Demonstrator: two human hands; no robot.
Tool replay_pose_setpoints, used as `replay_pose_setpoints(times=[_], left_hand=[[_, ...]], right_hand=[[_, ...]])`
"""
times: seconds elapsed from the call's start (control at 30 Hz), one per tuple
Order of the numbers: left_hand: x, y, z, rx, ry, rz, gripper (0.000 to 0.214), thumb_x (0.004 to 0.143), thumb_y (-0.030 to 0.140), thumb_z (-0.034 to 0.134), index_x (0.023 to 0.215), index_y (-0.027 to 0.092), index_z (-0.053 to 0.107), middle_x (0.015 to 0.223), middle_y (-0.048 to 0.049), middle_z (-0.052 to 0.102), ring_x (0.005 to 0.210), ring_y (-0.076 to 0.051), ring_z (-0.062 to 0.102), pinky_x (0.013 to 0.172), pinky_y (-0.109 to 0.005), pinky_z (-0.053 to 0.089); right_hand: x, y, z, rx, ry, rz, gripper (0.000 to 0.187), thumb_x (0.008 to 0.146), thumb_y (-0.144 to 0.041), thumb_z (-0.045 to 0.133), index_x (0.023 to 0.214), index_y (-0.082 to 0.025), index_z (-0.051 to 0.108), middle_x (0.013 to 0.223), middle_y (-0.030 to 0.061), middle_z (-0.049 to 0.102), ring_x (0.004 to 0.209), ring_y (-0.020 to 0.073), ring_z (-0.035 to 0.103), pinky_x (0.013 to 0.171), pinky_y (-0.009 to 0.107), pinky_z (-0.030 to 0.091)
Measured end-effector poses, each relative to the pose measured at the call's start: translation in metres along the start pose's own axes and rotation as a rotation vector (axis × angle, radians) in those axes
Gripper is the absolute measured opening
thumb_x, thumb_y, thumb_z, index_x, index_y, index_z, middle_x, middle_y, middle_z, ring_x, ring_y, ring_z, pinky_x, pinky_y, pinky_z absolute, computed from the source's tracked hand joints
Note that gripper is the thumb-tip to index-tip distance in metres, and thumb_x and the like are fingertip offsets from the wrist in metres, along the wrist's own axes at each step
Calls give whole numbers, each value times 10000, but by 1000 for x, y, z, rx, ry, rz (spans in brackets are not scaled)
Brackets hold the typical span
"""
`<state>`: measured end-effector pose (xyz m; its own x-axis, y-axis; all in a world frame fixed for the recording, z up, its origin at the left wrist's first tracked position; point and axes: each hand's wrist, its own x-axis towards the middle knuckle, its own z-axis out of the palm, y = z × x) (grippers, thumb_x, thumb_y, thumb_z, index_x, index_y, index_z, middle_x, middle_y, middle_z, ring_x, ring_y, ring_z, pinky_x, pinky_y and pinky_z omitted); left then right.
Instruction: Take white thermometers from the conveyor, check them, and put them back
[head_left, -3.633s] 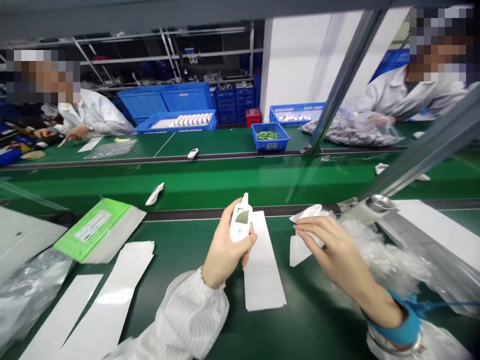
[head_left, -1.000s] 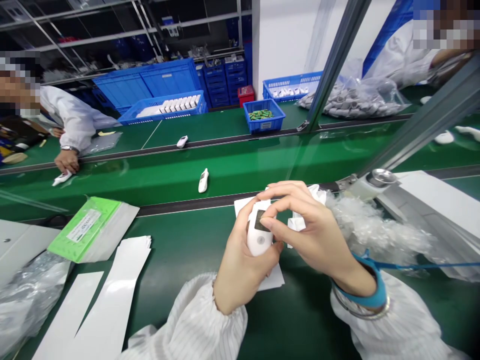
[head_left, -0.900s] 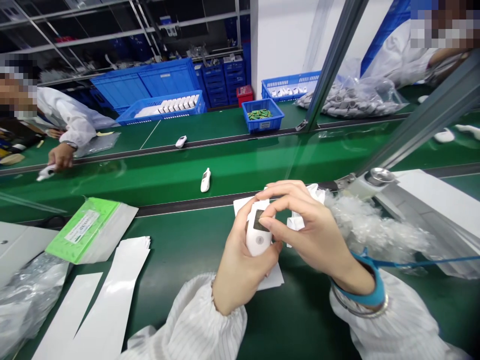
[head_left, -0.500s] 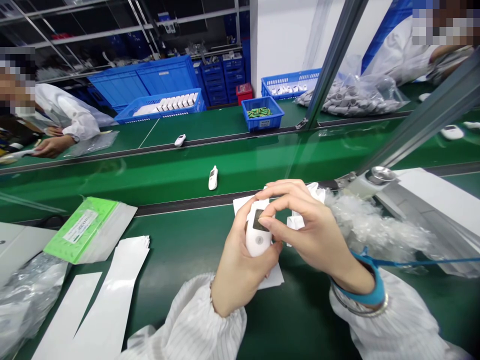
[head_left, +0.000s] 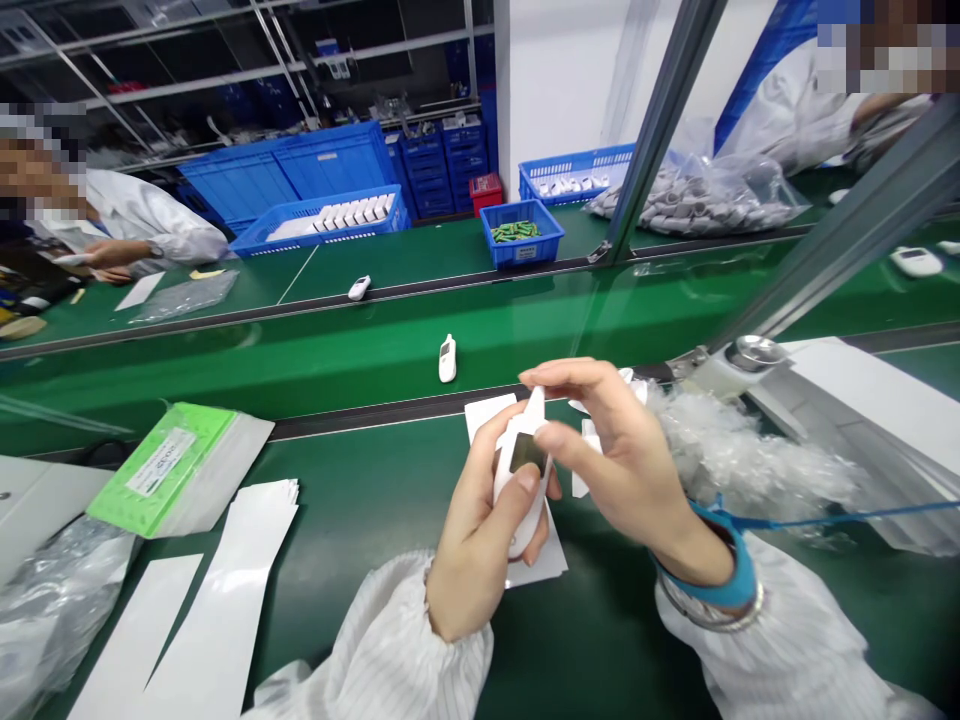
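Green workbench (head_left: 615, 640), hands (head_left: 472, 570) (head_left: 615, 450) around thermometer (head_left: 521, 480)

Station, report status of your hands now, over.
Left hand gripping white digital thermometer. Right hand at its display, contact unclear. White paper strip beneath. Bubble wrap alongside.

Bright, even light (edges bowed)
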<state>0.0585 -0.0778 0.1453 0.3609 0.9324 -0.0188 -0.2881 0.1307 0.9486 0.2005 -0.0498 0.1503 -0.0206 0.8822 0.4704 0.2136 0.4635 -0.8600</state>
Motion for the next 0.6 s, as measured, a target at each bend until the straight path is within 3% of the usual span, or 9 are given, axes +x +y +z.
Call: replay_pose_setpoints(times=[0.1,0.27,0.37,0.47,0.5,0.6], left_hand=[[0,-1,-1,30,-14,12,471,958,393,532,1401,300,401,721,49,490,425,-42,420,421,-204,342],[0,3,1,131,-36,-11,356,948,401,532,1263,241,488,761,18,573,399,-45,429,441,-232,366],[14,3,-5,174,-13,-18,339,967,457,457,1202,220,510,668,32,564,351,-50,385,372,-214,285],[55,5,-32,435,152,49,372,960,478,413,1207,217,510,646,36,574,366,-84,434,364,-217,330],[76,7,-46,634,262,68,371,966,471,388,1203,215,516,651,35,581,395,-97,470,384,-222,375],[142,18,-93,840,439,88,331,985,381,424,1189,153,551,846,-32,648,612,-129,604,543,-248,499]], right_hand=[[0,-3,1,-23,-113,60,390,820,-342,727,1165,-256,566,1181,44,664,1108,229,632,933,393,554],[2,2,3,-28,-116,129,110,880,-333,658,961,-260,652,949,-4,731,943,214,695,876,388,573],[7,7,-4,-54,-67,108,113,935,-310,581,955,-260,681,963,-13,736,948,186,691,884,349,562],[12,9,-19,-60,114,89,179,971,-298,520,1009,-261,691,1025,-6,737,971,166,684,855,303,557],[13,7,-26,-62,174,91,173,967,-302,530,1007,-265,694,1025,-5,736,973,166,683,837,290,558],[11,-1,-44,-120,295,92,131,944,-308,578,998,-291,695,1023,-9,727,970,170,682,797,267,553]])
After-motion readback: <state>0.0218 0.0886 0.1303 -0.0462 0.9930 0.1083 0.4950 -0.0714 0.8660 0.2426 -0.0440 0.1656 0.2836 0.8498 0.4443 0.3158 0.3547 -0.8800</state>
